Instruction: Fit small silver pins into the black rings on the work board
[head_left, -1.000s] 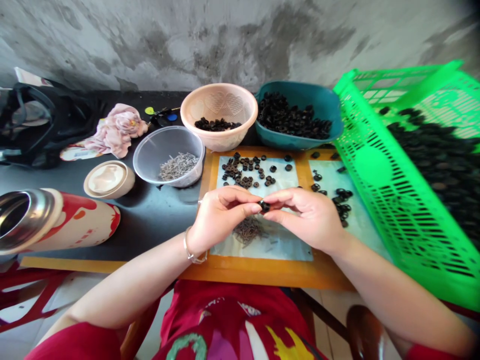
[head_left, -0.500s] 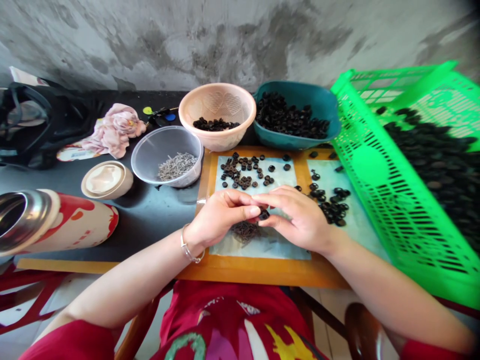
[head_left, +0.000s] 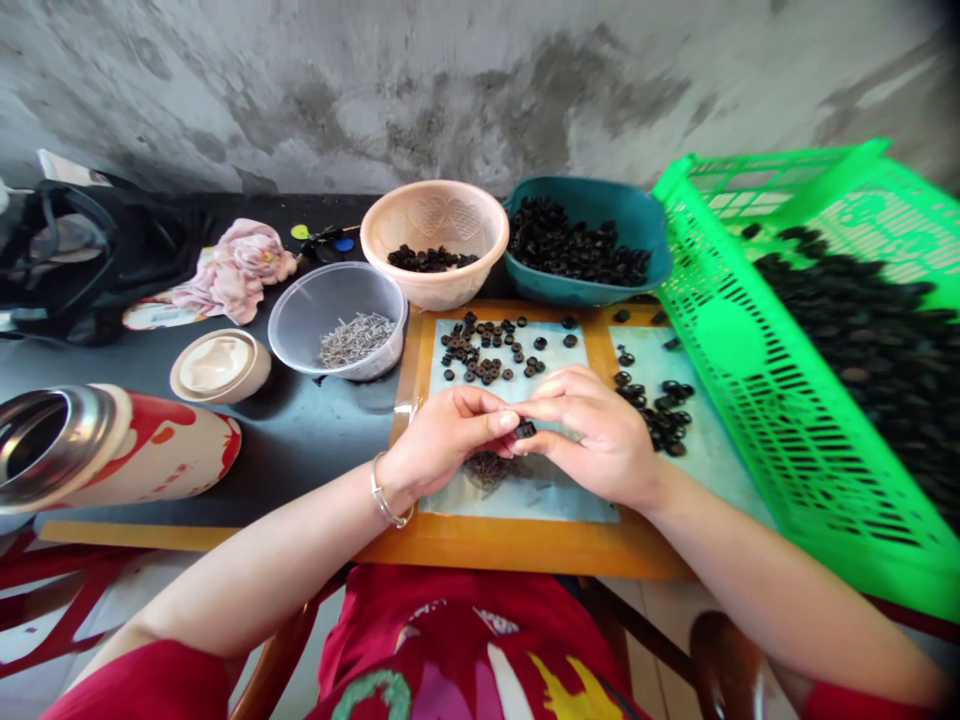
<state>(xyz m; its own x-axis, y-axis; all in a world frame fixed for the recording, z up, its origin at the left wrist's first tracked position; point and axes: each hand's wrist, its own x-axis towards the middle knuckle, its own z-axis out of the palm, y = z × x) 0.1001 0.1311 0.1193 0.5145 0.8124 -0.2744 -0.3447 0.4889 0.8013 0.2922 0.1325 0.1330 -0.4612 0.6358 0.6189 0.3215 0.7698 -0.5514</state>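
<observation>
My left hand point(head_left: 450, 440) and my right hand point(head_left: 596, 435) meet over the taped light-blue sheet point(head_left: 555, 500). Between the fingertips of my right hand is a small black round part point(head_left: 525, 429). The left thumb and index finger are pinched together against it; whether they hold a tiny piece of their own is hidden. Below the fingers lies a pile of dark pins point(head_left: 487, 470). Small black rings point(head_left: 487, 370) are scattered beyond the hands, and larger black parts point(head_left: 667, 415) lie to the right of my right hand.
Behind are a clear bowl of silvery pins point(head_left: 356, 340), a pink basket point(head_left: 435, 290) and a teal basin point(head_left: 585, 290) with black parts. A green crate point(head_left: 750, 370) flanks the right. At left stand a flask point(head_left: 172, 450), small cream bowls point(head_left: 221, 367) and a pink cloth flower point(head_left: 247, 265).
The view has shifted slightly. Both hands stay together at nearly the same spot, and the black part between the fingertips has turned a little.
</observation>
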